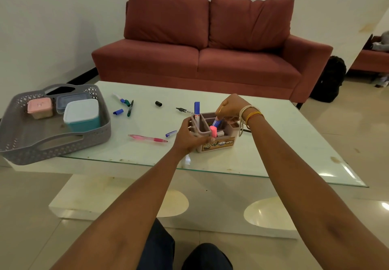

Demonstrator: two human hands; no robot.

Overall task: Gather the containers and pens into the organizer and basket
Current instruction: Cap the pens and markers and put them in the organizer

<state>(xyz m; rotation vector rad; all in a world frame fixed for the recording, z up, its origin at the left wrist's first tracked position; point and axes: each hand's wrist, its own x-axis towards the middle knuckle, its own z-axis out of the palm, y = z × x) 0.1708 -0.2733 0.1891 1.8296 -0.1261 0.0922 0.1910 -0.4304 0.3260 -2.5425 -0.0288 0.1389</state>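
Pinched between the fingertips of the right hand (230, 107), a blue-capped pen (216, 122) goes tip-down into the beige plastic desk organizer (214, 134), a boxy caddy with several open compartments and a printed label on its front. Left hand (189, 137) curls round the organizer's near-left corner, thumb on the front wall. Two more pieces stand inside: one tall white marker with a blue cap (197, 111) in the left slot, one pink highlighter (213, 131) near the front.

Out on the glossy glass table top (273, 153), loose items lie scattered: one pink translucent pen (147, 138), one small blue pen cap (171, 133) just beside it, one black marker (184, 110) behind the organizer, one black cap (158, 103), one dark green pen (130, 108), one blue cap (118, 111), and one white-and-blue marker (118, 98).

Far left, overhanging the table edge, sits one grey perforated plastic basket (25, 149) with cut-out handles. Three square lidded containers are in it: one pink (40, 107), one clear with a blue-grey lid (71, 100), one teal with a white lid (82, 115).

Behind the table, one rust-red fabric sofa (210, 44), two back cushions.
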